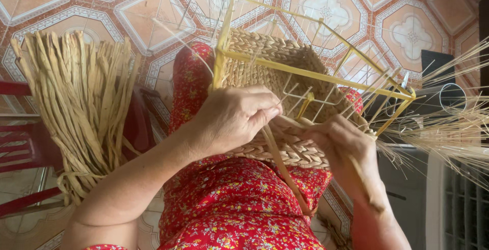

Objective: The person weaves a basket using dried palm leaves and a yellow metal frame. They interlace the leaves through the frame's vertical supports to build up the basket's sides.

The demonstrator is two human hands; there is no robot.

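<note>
Both the left hand [237, 117] and right hand [340, 145] pinch a straw strand [285, 171] against the half-woven basket [277, 76] on the lap.

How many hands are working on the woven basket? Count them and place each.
2. The left hand pinches a flat tan straw strand at the half-woven straw basket; the right hand grips its lower edge. None hidden.

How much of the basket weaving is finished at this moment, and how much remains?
Done: braided straw covers the lower part of the basket on its yellow frame. In hand: the left hand and right hand work a straw strand at the edge. Left: bare wire ribs stand unwoven.
</note>
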